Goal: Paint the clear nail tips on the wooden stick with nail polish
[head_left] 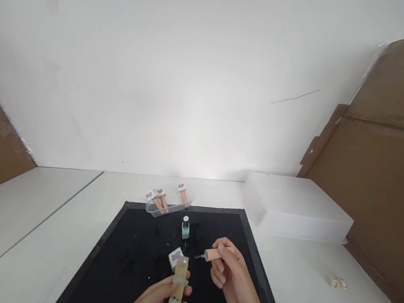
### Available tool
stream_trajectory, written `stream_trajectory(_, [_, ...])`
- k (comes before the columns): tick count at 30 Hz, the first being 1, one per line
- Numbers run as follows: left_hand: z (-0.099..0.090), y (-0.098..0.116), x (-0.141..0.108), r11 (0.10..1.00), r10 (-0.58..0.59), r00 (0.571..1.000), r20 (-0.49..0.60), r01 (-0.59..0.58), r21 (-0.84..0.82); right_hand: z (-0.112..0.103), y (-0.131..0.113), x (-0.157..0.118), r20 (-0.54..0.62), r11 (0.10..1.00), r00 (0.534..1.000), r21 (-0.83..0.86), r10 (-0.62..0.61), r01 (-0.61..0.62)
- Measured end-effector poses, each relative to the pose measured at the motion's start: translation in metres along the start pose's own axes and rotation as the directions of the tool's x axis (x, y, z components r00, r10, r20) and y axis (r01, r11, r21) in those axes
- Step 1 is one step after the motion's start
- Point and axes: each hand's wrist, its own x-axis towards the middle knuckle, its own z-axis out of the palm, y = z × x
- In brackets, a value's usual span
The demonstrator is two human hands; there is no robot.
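Observation:
My left hand [158,297] is wrapped round a pale wooden stick [176,293] with several clear, nail-like pieces along its top. In my right hand [232,278] a nail polish brush [213,253] is pinched by its pink cap, the bristle end pointing left toward the stick and apart from it. A square white nail polish bottle [175,256] with a printed label sits on the black mat [118,259], just beyond the stick's far end, which partly hides it. Farther back stands a small teal bottle [185,229] with a dark neck and light top.
At the mat's back edge, a clear tray [153,213] holds several pink-capped white bottles [181,188]. A translucent white bin [301,213] lies upside down at the back right. Small beige rings [335,283] rest on the white table. Brown cardboard [384,169] stands on the right.

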Motion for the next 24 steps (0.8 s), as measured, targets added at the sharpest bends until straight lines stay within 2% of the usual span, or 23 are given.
stream_trajectory(7, [0.008,0.023,0.009,0.998,-0.031,0.999,0.035,0.029,0.064,-0.002,-0.005,0.003,-0.013,0.998,0.998,-0.014,-0.058,0.058])
stream_trajectory(13, [0.005,0.012,0.032,0.994,-0.074,0.99,0.12,0.063,0.093,-0.006,-0.006,0.006,-0.015,0.99,0.991,-0.031,-0.136,0.136])
stream_trajectory(18, [0.003,0.004,0.046,0.999,-0.029,0.992,0.121,0.023,0.049,-0.004,-0.004,0.01,-0.009,0.984,0.989,-0.097,-0.148,0.146])
stream_trajectory(21, [0.002,0.003,0.052,0.999,-0.032,0.991,0.131,0.028,0.035,-0.004,0.0,0.013,0.0,0.971,0.989,-0.185,-0.15,0.148])
stream_trajectory(24, [-0.002,0.003,0.055,0.998,-0.06,0.984,0.167,0.056,0.031,-0.005,0.006,0.015,0.029,0.905,0.982,-0.385,-0.186,0.183])
